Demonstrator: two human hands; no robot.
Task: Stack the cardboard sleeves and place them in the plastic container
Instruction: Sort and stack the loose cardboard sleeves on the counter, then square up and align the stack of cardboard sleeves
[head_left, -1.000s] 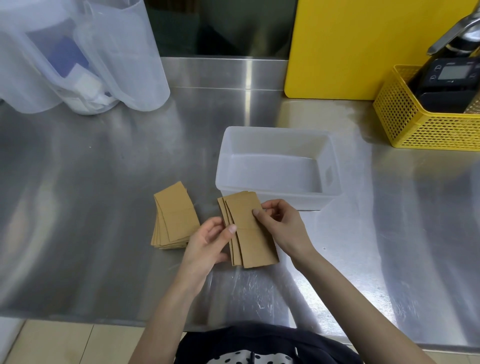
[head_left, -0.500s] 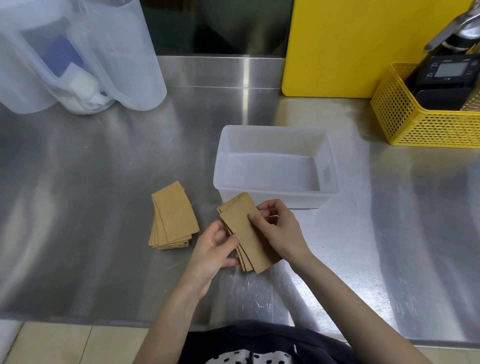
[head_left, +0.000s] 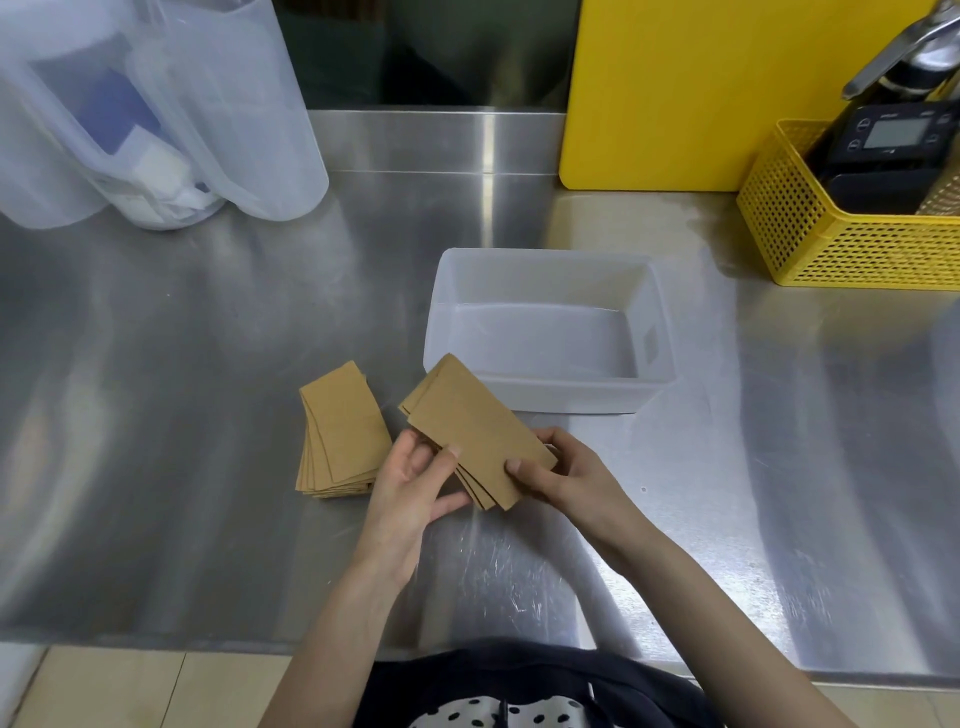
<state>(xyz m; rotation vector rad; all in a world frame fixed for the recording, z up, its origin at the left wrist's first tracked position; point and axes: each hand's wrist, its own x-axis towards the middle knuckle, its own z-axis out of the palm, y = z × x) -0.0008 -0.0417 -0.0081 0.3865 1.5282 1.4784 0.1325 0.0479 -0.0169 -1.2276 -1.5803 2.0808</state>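
Note:
I hold a small stack of brown cardboard sleeves (head_left: 470, 421) tilted above the steel counter, its far corner over the near rim of the container. My left hand (head_left: 410, 480) grips the stack's left edge and my right hand (head_left: 558, 470) pinches its near right corner. A second stack of sleeves (head_left: 340, 428) lies fanned on the counter just left of my left hand. The translucent plastic container (head_left: 550, 397) sits behind the held stack with nothing inside it.
Clear plastic pitchers (head_left: 156, 109) stand at the back left. A yellow board (head_left: 701, 88) leans at the back, and a yellow mesh basket (head_left: 841, 244) with a black scale (head_left: 888, 140) sits at the far right. The counter's front edge (head_left: 156, 636) is near my body.
The held stack has lifted off the counter and turned clockwise, its far end now toward the container. My right hand slid from the stack's middle to its near corner.

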